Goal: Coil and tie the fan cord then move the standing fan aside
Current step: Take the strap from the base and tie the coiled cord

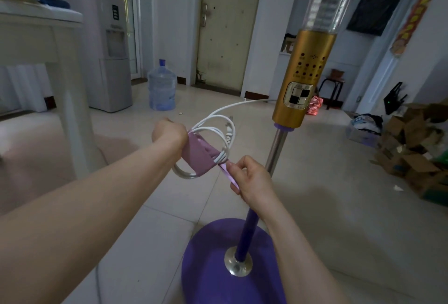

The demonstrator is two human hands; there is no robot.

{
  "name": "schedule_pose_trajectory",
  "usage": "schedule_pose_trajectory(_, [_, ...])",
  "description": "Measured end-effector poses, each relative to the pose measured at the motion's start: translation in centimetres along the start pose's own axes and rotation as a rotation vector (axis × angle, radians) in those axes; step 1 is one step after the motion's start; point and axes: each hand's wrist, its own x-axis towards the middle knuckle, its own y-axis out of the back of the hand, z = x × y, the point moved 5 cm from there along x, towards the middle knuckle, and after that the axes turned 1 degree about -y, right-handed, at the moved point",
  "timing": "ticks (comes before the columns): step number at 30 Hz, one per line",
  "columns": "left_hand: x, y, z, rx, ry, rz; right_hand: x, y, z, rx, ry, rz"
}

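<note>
The standing fan [299, 80] rises in front of me, with a gold control column, a steel and purple pole and a round purple base [206, 255]. Its white cord [218, 131] is wound into a coil held in mid-air left of the pole, and one strand runs back to the column. A pink-purple cloth strip [197, 155] wraps around the coil. My left hand [168, 131] grips the strip's far end at the top of the coil. My right hand [249, 177] pinches the strip's other end just below the coil.
A white table [41, 34] stands at the left, with a water dispenser [109, 49] and a blue water jug [162, 86] behind it. Cardboard boxes [412, 143] pile up at the right. A stool [333, 85] sits by the far wall. Tiled floor surrounds the base.
</note>
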Motion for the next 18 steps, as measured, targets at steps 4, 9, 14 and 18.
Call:
schedule_pose_trajectory(4, [-0.1,0.3,0.4,0.069,0.002,0.101,-0.8,-0.1,-0.8,-0.178,0.119,0.076])
schedule_pose_trajectory(9, [0.1,0.3,0.1,0.107,0.011,0.144,-2.6,-0.8,-2.9,-0.376,0.292,0.123])
schedule_pose_trajectory(14, [-0.1,-0.3,1.3,0.122,-0.045,0.111,-3.1,-1.4,-5.7,-0.427,0.418,0.121])
schedule_pose_trajectory(18, [0.4,0.1,2.1,0.198,-0.073,0.077,-2.7,-1.6,-6.0,-0.326,0.325,-0.053])
